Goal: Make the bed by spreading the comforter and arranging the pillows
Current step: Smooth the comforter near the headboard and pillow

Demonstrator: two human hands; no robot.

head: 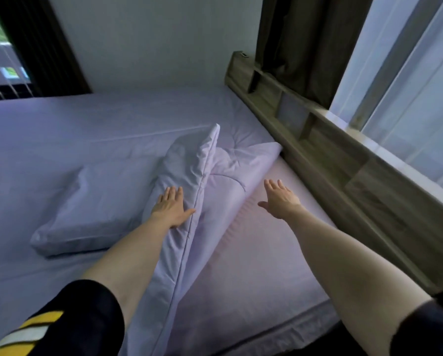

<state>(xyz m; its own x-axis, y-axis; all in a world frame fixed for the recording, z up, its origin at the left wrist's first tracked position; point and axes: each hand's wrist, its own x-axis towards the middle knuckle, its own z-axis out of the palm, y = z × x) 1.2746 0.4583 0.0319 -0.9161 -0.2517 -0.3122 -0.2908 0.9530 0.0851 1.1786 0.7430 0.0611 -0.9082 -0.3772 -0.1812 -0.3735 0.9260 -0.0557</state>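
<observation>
Currently left hand flat, fingers spread, on pillow frame centre; right hand released, hovering. Risk: pressing drags comforter into folds, pillow skews.

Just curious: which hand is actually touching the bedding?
The left hand, flat on the bunched comforter. The right hand is spread open above the bare sheet.

Dim daylight from window; edges perhaps warped.

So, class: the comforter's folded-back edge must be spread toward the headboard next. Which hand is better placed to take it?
Probably the left hand: it lies flat on the comforter beside the seam. The right hand is open over bare sheet, apart from the fold.
</observation>
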